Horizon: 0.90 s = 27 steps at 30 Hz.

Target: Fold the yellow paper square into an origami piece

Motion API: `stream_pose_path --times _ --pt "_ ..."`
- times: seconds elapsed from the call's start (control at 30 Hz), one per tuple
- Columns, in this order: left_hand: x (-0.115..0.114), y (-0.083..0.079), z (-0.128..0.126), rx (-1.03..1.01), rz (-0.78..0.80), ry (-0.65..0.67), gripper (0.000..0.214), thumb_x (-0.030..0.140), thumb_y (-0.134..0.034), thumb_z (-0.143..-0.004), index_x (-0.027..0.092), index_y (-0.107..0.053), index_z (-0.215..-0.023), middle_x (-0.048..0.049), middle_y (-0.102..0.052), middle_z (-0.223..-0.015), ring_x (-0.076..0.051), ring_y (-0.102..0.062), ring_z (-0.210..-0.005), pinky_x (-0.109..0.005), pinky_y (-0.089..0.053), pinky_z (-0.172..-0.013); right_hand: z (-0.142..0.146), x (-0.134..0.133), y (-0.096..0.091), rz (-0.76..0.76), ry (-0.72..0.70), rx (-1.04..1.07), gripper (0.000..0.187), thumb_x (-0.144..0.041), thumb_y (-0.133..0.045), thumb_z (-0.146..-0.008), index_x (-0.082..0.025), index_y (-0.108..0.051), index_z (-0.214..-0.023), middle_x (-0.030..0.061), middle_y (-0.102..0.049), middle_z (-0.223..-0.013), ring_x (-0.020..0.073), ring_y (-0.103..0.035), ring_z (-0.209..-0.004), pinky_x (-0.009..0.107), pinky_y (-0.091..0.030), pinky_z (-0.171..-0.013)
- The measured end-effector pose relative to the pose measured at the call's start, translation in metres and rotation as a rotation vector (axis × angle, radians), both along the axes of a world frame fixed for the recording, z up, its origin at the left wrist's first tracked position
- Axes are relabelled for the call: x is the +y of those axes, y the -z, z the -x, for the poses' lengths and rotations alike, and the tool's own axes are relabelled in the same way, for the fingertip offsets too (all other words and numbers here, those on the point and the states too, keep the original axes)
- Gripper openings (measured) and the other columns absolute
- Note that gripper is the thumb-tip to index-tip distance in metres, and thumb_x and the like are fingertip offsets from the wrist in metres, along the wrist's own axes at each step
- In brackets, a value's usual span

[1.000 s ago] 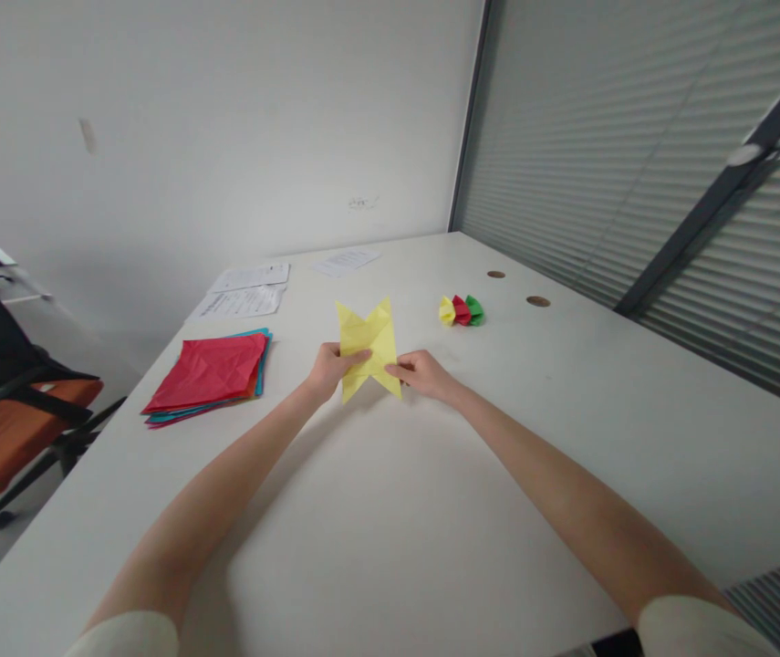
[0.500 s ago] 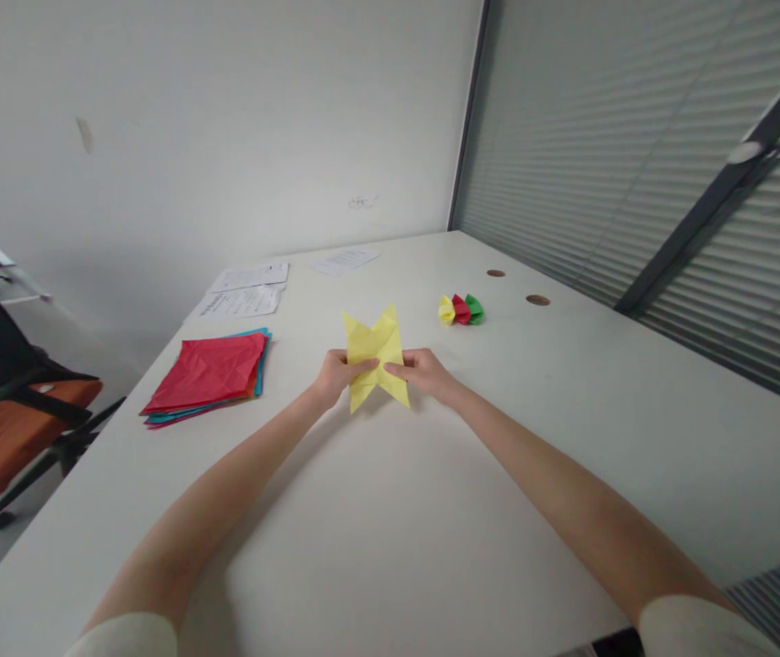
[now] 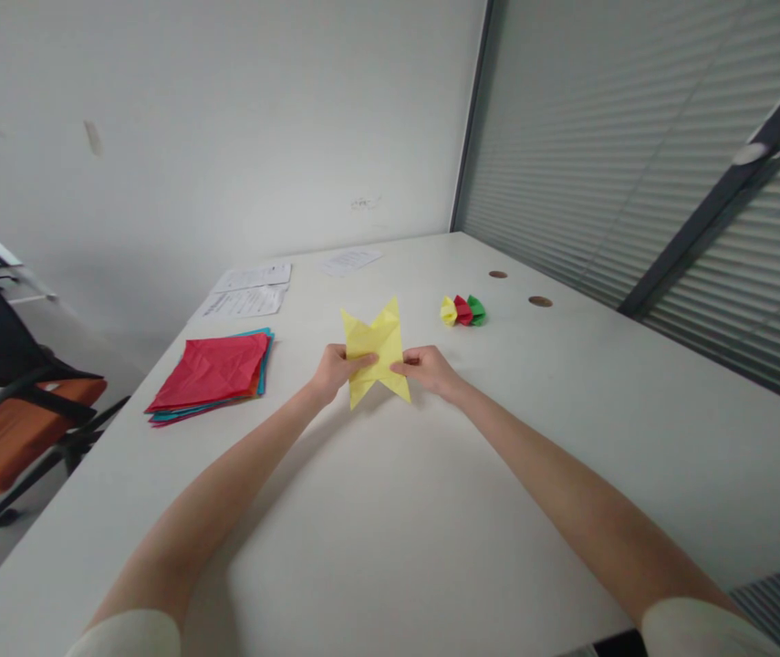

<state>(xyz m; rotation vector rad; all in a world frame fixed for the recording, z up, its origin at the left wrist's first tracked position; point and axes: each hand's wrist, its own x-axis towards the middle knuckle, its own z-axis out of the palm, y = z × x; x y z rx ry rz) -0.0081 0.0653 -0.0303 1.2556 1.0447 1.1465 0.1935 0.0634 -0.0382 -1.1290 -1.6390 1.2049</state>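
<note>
A yellow folded paper (image 3: 377,339) with four pointed corners, like a star, is held up above the white table (image 3: 390,529). My left hand (image 3: 336,370) pinches its left side, thumb on the near face. On the opposite edge, my right hand (image 3: 431,370) grips the paper between thumb and fingers. The other fingers of both hands are partly hidden behind the sheet. Beyond my right hand lie small folded paper pieces in a row: a yellow one (image 3: 448,311), a red one (image 3: 463,310) and a green one (image 3: 477,311).
To the left lies a stack of coloured paper sheets (image 3: 215,370), red on top. Printed pages (image 3: 245,299) rest near the wall, with another printed sheet (image 3: 350,261) beside them. An orange office chair (image 3: 20,438) stands left of the table. Blinds (image 3: 601,164) line the right side.
My right thumb has shifted outward from the paper's middle toward its right edge. The paper's upper right point stands slightly higher. My left hand keeps its hold.
</note>
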Motion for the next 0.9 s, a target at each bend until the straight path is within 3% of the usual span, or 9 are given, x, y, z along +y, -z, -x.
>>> stream_pose_path --times 0.2,0.33,0.6,0.9 --pt "-0.005 0.003 -0.004 0.007 0.036 0.014 0.044 0.04 -0.089 -0.045 0.011 -0.076 -0.076 -0.0091 -0.074 -0.078 -0.023 -0.067 -0.072 -0.033 -0.053 -0.069 0.005 -0.005 -0.004 0.055 0.017 0.149 0.033 -0.047 -0.076 -0.062 -0.016 -0.07 -0.071 0.0019 -0.071 -0.072 0.0175 -0.064 -0.071 0.027 -0.048 -0.067" --pt "-0.01 0.004 -0.01 -0.023 0.068 0.068 0.048 0.041 -0.089 -0.046 0.009 -0.076 -0.081 -0.0099 -0.074 -0.082 -0.023 -0.068 -0.074 -0.034 -0.053 -0.072 0.01 -0.007 -0.004 0.142 0.027 0.23 0.039 -0.044 -0.083 -0.054 -0.014 -0.072 -0.076 0.0029 -0.072 -0.071 0.0178 -0.065 -0.069 0.026 -0.049 -0.065" --pt "-0.012 0.004 -0.007 -0.099 0.136 0.286 0.053 0.038 -0.087 -0.055 0.009 -0.075 -0.096 -0.0152 -0.073 -0.102 -0.026 -0.069 -0.088 -0.037 -0.053 -0.081 0.006 -0.008 -0.007 0.2 0.031 0.249 0.037 -0.039 -0.086 -0.051 -0.012 -0.074 -0.074 0.0034 -0.072 -0.069 0.0174 -0.065 -0.065 0.025 -0.048 -0.06" --pt "-0.016 0.003 -0.011 0.051 0.125 0.237 0.047 0.041 -0.086 -0.053 0.009 -0.076 -0.085 -0.0114 -0.074 -0.084 -0.023 -0.069 -0.075 -0.034 -0.053 -0.07 0.006 -0.011 -0.006 0.247 0.044 0.291 0.039 -0.036 -0.086 -0.054 -0.013 -0.074 -0.083 0.0094 -0.076 -0.086 0.0218 -0.07 -0.077 0.031 -0.055 -0.071"
